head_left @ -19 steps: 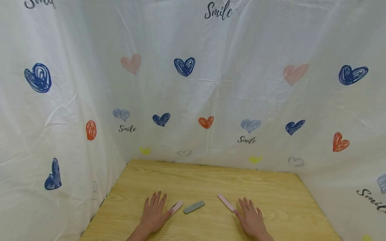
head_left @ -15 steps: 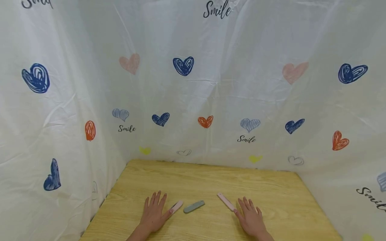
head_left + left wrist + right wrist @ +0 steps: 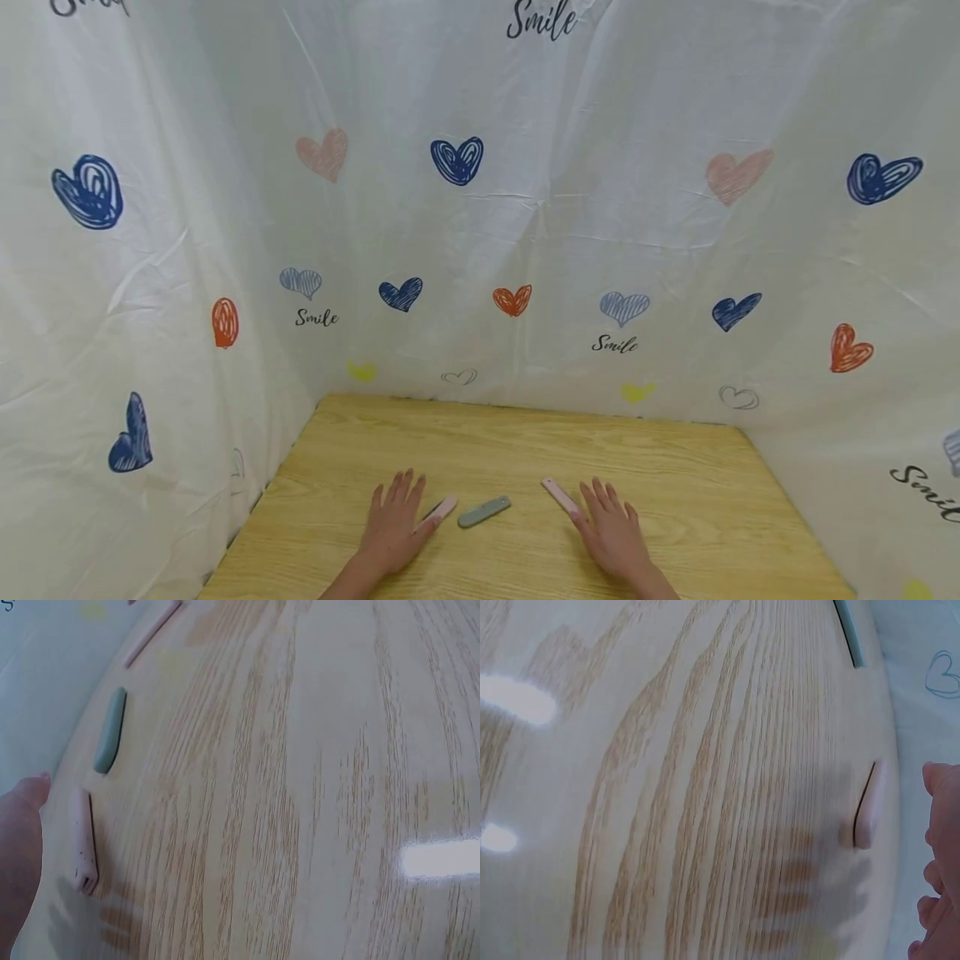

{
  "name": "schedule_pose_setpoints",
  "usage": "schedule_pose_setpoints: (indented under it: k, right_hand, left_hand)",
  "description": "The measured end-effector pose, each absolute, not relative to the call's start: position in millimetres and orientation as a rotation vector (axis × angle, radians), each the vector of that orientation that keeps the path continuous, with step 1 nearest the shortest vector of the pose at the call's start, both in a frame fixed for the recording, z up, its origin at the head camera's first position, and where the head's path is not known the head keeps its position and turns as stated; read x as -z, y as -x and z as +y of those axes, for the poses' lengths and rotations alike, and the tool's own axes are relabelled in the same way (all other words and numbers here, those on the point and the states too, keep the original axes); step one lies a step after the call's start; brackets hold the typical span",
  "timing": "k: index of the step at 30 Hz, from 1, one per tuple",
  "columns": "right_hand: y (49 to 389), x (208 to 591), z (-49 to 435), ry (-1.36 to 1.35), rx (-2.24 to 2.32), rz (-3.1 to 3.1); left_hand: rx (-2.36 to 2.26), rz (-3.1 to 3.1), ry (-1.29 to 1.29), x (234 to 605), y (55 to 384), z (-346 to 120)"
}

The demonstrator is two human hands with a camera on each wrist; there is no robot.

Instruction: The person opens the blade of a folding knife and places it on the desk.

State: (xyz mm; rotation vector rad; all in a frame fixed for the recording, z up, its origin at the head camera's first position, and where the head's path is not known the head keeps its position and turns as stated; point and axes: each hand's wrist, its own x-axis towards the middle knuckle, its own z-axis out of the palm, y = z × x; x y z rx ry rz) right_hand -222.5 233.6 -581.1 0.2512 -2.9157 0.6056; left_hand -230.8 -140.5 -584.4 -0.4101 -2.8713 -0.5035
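Note:
Three slim, round-ended bars lie apart on the wooden table (image 3: 480,450). My left hand (image 3: 393,525) hovers flat with fingers straight, its thumb overlapping the near end of the left pink bar (image 3: 445,507) in the head view. That bar (image 3: 84,840) shows dark specks and a slotted end in the left wrist view, with the thumb apart from it. In the middle lies a grey-green bar (image 3: 484,512) with a small hole at one end. Beside the right pink bar (image 3: 559,495), also holed, my right hand (image 3: 615,533) spreads straight fingers, casting a shadow below.
A white curtain (image 3: 555,242) printed with hearts and "Smile" closes off the back and both sides of the table. Bright light reflections (image 3: 517,697) show on the tabletop in the wrist views.
The left hand has shifted slightly right and forward. My right hand has moved a little left and forward, its thumb now overlapping more of the right pink bar. The bars stay put.

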Motion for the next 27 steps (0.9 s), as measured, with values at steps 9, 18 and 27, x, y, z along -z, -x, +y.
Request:
schedule_pose_setpoints:
  k: [9,18,27]
  right_hand:
    - [230,577,216,-0.327,-0.624,-2.867]
    - [238,572,192,-0.386,-0.621,-2.913]
    - [237,574,172,-0.46,-0.657,-2.926]
  left_hand:
    - [0.47,-2.855,0.522,587,233,-128]
    - [0.512,-2.888,0.591,589,234,-113]
    - [0.454,-2.941,0.67,591,230,-102]
